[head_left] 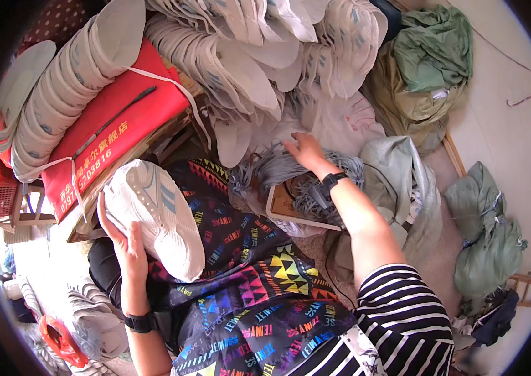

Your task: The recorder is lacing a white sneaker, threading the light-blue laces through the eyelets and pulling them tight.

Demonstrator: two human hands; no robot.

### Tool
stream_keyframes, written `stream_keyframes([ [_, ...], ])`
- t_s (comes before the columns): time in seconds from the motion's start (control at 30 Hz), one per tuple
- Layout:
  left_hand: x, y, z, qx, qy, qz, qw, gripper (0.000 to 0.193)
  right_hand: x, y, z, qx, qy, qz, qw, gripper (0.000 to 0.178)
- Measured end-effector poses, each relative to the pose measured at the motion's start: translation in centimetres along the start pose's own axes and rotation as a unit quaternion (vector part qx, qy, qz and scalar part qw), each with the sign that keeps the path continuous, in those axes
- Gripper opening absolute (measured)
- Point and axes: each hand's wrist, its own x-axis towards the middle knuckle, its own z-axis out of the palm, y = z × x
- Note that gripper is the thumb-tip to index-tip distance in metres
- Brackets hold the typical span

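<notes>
Left hand (124,247): grip closed around the side of a white shoe (171,229), thumb on the near side, fingers along the left edge. Shoe sits tilted over the lap, toe toward the lower right, blue-grey stripes and a row of small holes facing up.

Right hand (306,151): arm stretched forward, grip open, fingers spread loosely over a heap of grey-blue laces (272,164). Contact with the strands hard to tell. Nothing seen between the fingers.

Dark band on each wrist. Laces spill over a pale-rimmed tray (306,222), brown card showing inside it. Beneath the shoe, a dark apron (259,282) with bright multicoloured print; striped sleeve on the right arm.

Beyond the shoe, upper left: desk under a red cover (168,94), a slim dark tool (115,119) lying across it, white ribbon looped over. Nested row of white shoe pieces (65,106) along its far side. Larger piles of similar pieces (228,69) at top centre, past the laces.

Right side: pale grey-green sack (397,169) just beside the tray; knotted green bags (488,263) farther out. Lower left: red bag (62,341) among more pale pieces.
</notes>
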Motion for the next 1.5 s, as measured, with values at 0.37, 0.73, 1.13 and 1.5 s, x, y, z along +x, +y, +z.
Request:
stream_keyframes([
  [0.37,0.2,0.2,0.5,0.005,-0.002,-0.009,1.0,0.082,-2.1,-7.3,6.9,-0.276,-0.24,-0.217,0.905,0.061],
  [0.73,-0.1,0.3,0.3,0.015,-0.002,-0.028,0.999,0.087,-2.3,-8.4,16.0,-0.493,-0.194,-0.09,0.843,0.059],
  [1.13,-0.2,0.0,0.0,-0.001,0.002,-0.003,1.0,0.079,2.6,-8.3,-0.8,0.416,-0.179,0.028,0.891,0.027],
  [1.5,0.5,-1.0,0.5,-0.057,-0.002,0.037,0.998,0.072,-2.0,1.9,-37.3,0.558,0.379,-0.074,0.734,0.015],
])
